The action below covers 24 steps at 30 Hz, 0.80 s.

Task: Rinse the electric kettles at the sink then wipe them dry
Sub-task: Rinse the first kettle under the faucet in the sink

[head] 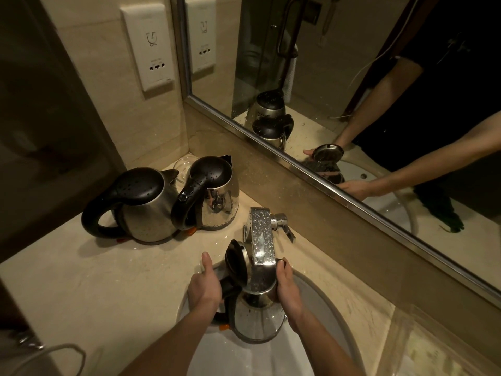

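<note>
Fingers of the left hand (204, 287) are curled round the black plastic handle (229, 290), thumb raised, while those of the right hand (288, 291) are wrapped against the steel body. A glossy beige stone counter (108, 280) is seen around a white oval sink (230, 356). The rounded, mirror-bright kettle (254, 318) is held over that sink, under a boxy, droplet-covered chrome faucet (261, 237), its black lid (237, 263) flipped open.

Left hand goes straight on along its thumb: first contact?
Left hand, on the held kettle, would cross bare counter, then likely meet the shiny kettle by the wall; depth unclear.
</note>
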{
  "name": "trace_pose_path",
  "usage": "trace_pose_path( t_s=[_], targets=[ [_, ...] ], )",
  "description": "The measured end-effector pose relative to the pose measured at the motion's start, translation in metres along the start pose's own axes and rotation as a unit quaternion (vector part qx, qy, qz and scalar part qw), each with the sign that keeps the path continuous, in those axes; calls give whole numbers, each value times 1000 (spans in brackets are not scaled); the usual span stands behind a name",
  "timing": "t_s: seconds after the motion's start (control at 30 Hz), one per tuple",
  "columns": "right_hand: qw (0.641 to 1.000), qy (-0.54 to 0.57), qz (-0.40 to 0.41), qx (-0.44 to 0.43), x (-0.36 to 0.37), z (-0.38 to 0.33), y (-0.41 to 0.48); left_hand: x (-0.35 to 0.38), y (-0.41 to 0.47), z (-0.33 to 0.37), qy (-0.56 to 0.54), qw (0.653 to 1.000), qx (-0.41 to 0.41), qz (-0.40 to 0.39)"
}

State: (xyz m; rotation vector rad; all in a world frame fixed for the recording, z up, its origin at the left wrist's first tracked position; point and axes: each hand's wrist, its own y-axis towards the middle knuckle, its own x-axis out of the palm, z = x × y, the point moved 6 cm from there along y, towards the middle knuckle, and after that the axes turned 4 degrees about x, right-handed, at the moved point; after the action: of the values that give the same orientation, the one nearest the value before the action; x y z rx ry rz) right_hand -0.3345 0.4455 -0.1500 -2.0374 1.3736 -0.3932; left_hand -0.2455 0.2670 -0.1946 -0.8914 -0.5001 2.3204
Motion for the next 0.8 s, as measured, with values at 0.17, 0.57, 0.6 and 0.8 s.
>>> trace_pose_path(
  t_s=[0.17, 0.57, 0.6, 0.8],
  targets=[
    [1000, 0, -9, -4, 2, -5, -3, 2, 2, -2, -3, 1000, -10, -6],
    [1000, -20, -8, -21, 2, -6, -3, 1, -1, 1, -7, 1000, 0, -8],
    [1000, -19, -6, -22, 2, -6, -3, 1, -1, 1, -8, 1000, 1, -6],
    [999, -14, 1, -33, 2, -5, 1, 1, 0, 2, -10, 1000, -5, -5]
  ],
)
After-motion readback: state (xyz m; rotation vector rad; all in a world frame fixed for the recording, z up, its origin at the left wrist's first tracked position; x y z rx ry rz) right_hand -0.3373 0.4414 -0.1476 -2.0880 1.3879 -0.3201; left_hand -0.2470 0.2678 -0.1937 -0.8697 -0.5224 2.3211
